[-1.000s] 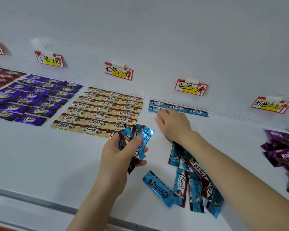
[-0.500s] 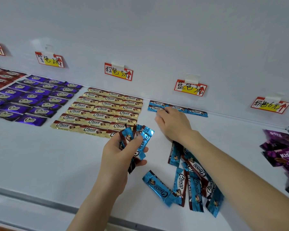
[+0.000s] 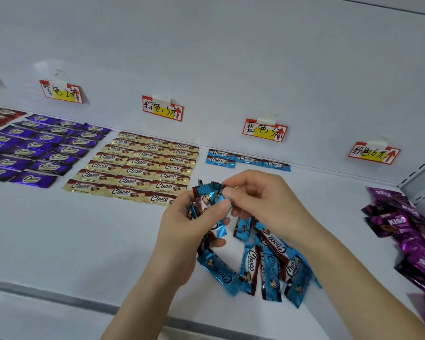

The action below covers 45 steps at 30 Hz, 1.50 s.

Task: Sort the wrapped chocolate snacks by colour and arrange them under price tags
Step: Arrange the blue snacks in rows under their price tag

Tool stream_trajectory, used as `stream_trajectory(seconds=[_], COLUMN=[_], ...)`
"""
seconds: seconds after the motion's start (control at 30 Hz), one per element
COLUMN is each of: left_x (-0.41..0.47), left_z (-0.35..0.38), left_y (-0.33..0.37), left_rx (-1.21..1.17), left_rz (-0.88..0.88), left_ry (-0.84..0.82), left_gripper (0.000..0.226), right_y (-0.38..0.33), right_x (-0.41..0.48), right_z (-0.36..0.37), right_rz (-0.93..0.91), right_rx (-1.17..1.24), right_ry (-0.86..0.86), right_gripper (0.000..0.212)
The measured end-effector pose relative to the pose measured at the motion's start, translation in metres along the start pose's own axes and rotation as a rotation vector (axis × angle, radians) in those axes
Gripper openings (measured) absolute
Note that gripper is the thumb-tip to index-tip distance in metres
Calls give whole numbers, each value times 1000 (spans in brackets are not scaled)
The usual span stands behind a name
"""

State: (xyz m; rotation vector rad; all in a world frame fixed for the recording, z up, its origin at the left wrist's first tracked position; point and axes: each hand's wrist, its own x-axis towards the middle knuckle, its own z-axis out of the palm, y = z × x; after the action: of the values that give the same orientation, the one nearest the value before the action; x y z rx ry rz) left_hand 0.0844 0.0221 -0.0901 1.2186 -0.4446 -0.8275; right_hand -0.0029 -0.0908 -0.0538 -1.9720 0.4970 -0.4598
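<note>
Blue snacks lie in a loose, overlapping pile on the white shelf, nearest of all, directly below the right hand and its wrist and just to the right of the left hand. The left hand is curled round a bunch of blue snacks, thumb laid across the front and the wrapper ends fanning out above the fingers. The right hand sits close against it on the right, fingers bent inward, its fingertips pinching the top wrappers of that same bunch (which single wrapper they have hold of cannot be told). Well off to the right of the right hand a heap of purple snacks is piled at the shelf's end. Beyond the left hand, and touching nothing it holds, a neat grid of gold snacks lies flat; further left of that is a grid of violet snacks. Straight past both hands, against the back wall, a short row of laid-out blue snacks runs flat, three in the back line and one more in front at its left end. Above that row a blue price tag is stuck on the wall, with a second tag over the gold grid and a third tag far to the right.
</note>
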Motion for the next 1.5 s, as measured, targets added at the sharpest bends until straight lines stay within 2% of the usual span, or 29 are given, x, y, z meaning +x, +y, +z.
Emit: stream_trajectory(seconds=[0.1, 0.3, 0.37, 0.53, 0.67, 0.73, 0.83, 1.0, 1.13, 1.2, 1.27, 1.3, 1.33, 1.43, 1.5], left_x=[-4, -3, -2, 0, 3, 4, 5, 6, 6, 7, 8, 9, 10, 11, 12], left_z=[4, 10, 11, 15, 15, 14, 15, 16, 19, 18, 16, 14, 13, 6, 3], left_y=[1, 4, 3, 3, 7, 7, 6, 2, -1, -3, -4, -5, -6, -7, -8], left_rx=[-37, -90, -72, -94, -184, -203, -151, -172, -166, -156, -150, -146, -142, -136, -124], left_rz=[-21, -112, -111, -82, -109, -110, -59, 26, 71, 57, 35, 22, 10, -16, -27], left_ry=[3, 57, 82, 90, 61, 58, 44, 86, 62, 56, 66, 76, 88, 123, 143], left_gripper=[50, 13, 7, 6, 11, 14, 14, 22, 21, 20, 21, 21, 22, 24, 25], right_y=[3, 9, 9, 9, 10, 9, 10, 19, 22, 21, 24, 27, 31, 52, 69], right_x=[-6, -15, -17, -20, -24, -27, -31, -31, -25, -16, 0, 10, 21, 53, 69], right_z=[-3, -11, -14, -20, -27, -29, -29, -21, -9, -10, -20, -27, -36, -59, -66], right_rz=[21, 38, 35, -20, -52, -67, -64, 95, 210, 218, 243, 259, 274, 277, 250], right_rx=[27, 124, 154, 201, 240, 199, 187, 266, 516, 688, 755, 688, 520, -219, -569], right_ry=[42, 112, 146, 227, 169, 158, 154, 220, 133, 156, 206, 222, 232, 146, 25], right_gripper=[13, 14, 15, 19, 6, 16, 8, 34, 13, 8, 6, 7, 9, 16, 23])
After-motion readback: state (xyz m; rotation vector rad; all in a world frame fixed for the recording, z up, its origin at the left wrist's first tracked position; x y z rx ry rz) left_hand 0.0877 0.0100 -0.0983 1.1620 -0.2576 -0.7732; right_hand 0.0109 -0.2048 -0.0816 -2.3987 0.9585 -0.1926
